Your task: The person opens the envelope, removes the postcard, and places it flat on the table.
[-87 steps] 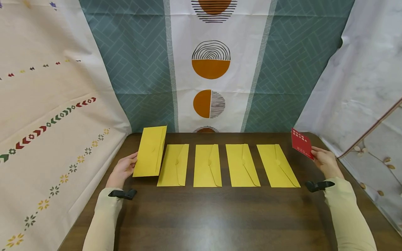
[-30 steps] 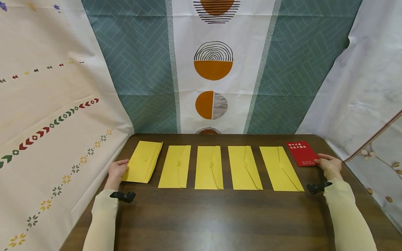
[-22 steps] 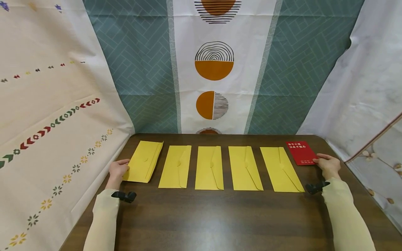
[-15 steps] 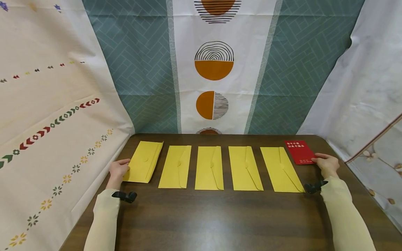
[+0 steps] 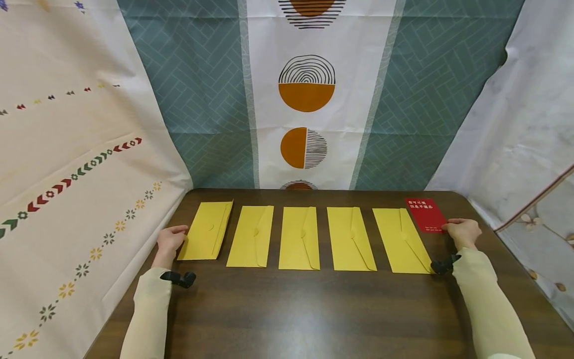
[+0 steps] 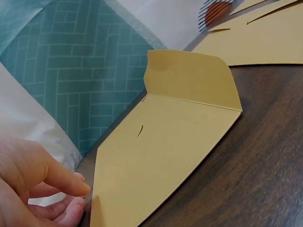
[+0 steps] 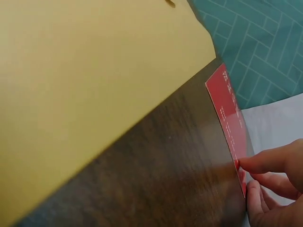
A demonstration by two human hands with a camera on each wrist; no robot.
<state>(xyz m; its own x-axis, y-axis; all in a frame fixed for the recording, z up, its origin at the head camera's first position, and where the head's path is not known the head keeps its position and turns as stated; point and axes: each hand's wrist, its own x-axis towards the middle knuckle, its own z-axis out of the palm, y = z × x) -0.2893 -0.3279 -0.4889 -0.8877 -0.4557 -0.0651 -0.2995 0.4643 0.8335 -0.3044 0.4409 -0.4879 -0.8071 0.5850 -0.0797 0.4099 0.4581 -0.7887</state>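
My left hand (image 5: 169,243) holds the left edge of the leftmost yellow envelope (image 5: 204,234), its fingertips right at that edge in the left wrist view. This envelope's flap (image 6: 194,78) is raised at its right side. At the right, my right hand (image 5: 464,233) pinches the near right corner of a red card (image 5: 425,214) with white print. In the right wrist view the card (image 7: 228,111) is seen at a slant, low over the table, with thumb and finger at its near end.
Several more yellow envelopes, such as the middle one (image 5: 299,239) and the rightmost one (image 5: 401,239), lie in a row on the dark wooden table (image 5: 287,309), flaps folded down. Patterned cloths, one of them teal and white (image 5: 264,99), hang behind and beside the table.
Both hands first came down with the envelope and the card from a raised position. In the last half second the card slid slightly left, and the envelope shifted slightly right.
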